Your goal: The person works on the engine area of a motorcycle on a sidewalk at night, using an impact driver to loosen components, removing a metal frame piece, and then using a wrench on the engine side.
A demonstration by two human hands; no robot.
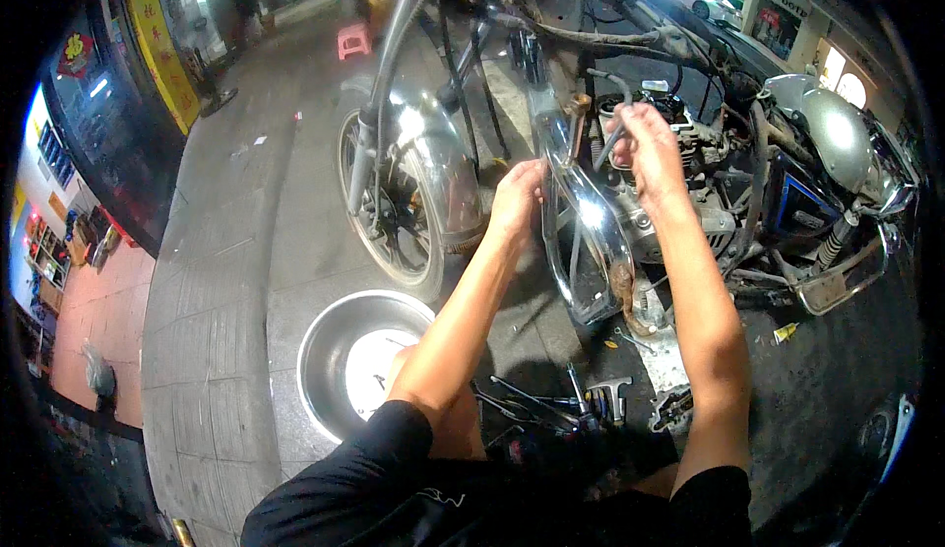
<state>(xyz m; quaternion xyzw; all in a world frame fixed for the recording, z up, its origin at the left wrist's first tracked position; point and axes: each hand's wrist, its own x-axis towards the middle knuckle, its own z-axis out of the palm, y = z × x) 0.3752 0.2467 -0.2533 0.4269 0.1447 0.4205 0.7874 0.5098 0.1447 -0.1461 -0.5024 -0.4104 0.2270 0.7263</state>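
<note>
Right of upper centre, the right hand (pixel 645 138) has fingers clamped on one bent grey tube (pixel 603 157); centre, the left hand (pixel 521 193) meets one glossy chrome guard (pixel 592 214), grip unclear; one round metal basin (pixel 321 382), lower left

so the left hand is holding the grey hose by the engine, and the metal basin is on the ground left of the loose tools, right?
Not quite: the head view shows the right hand, not the left hand, holding the grey hose by the engine. The metal basin is indeed on the ground left of the loose tools.
</note>
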